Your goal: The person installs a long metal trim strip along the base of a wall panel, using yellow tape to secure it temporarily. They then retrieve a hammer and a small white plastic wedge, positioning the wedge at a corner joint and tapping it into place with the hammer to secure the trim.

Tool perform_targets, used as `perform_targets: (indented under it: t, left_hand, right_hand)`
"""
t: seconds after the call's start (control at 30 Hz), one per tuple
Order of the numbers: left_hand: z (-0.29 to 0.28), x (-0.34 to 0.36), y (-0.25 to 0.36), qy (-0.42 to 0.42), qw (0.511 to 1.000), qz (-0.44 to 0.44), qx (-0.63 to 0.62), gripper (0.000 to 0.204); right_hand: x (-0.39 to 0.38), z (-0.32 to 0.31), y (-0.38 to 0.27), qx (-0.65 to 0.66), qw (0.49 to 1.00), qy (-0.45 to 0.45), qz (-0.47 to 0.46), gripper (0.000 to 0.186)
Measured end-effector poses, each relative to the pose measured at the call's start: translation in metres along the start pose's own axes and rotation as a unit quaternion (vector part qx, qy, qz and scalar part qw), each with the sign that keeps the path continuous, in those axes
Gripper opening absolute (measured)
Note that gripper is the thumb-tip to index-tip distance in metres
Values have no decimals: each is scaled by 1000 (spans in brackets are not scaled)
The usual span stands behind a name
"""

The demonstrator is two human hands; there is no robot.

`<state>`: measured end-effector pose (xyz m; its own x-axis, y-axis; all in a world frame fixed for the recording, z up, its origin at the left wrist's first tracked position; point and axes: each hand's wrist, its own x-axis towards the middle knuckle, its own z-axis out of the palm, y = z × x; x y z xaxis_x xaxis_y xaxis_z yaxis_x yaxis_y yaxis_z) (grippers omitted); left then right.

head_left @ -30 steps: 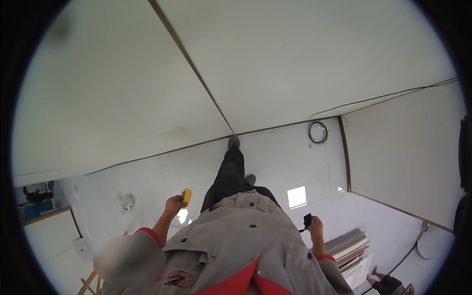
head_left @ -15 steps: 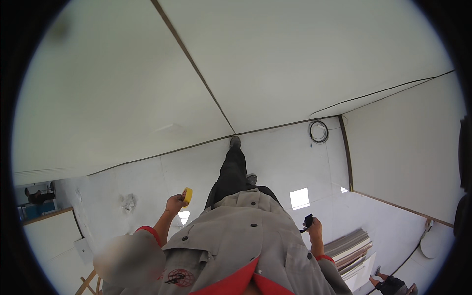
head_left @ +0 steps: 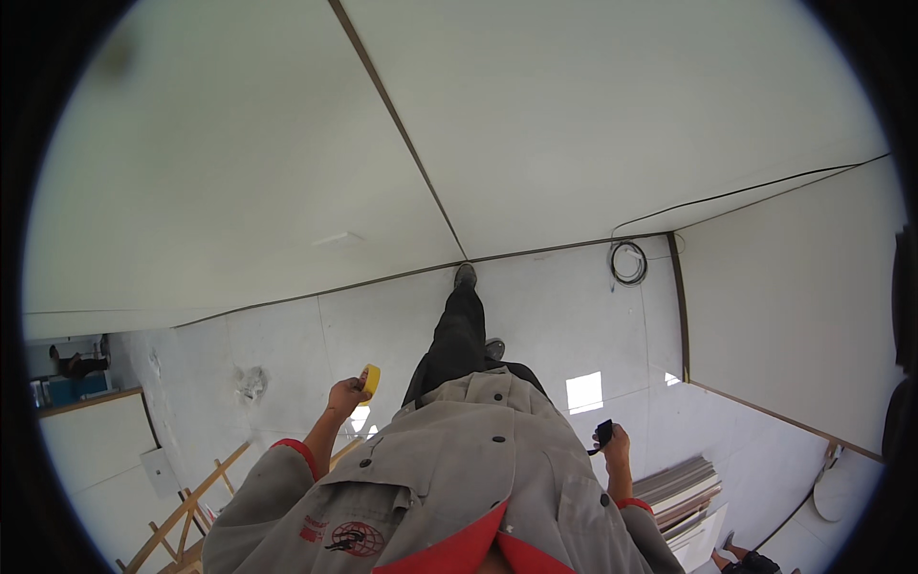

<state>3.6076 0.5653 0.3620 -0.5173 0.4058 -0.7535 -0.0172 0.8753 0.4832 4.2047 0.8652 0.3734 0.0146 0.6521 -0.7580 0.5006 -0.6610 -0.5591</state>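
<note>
One yellow roll [head_left: 374, 380], long axis fore-and-aft

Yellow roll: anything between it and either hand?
Nothing visible for the left hand: it holds the yellow roll. Toward the right hand, which holds a small black object, the grey jacket lies between in this view; whether it blocks a reach, can't tell.

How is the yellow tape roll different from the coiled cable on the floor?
The tape roll is yellow, while the coiled cable is mostly black. The tape roll is held in the left hand, but the coiled cable lies on the floor. The tape roll is one wide band; the coiled cable is thin loops. Both look ring-shaped.
</note>
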Motion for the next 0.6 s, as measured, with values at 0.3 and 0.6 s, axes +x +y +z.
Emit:
perform_targets:
  t: [0.3, 0.6]
  left_hand:
    - [-4, 4, -8, 12, 995, 5, 96, 39]
    - [4, 9, -6, 2, 998, 10, 55, 32]
  right_hand:
    - [3, 2, 8, 14, 1000, -4, 4, 26]
    - [-11, -4, -4, 1, 1000, 22, 22, 34]
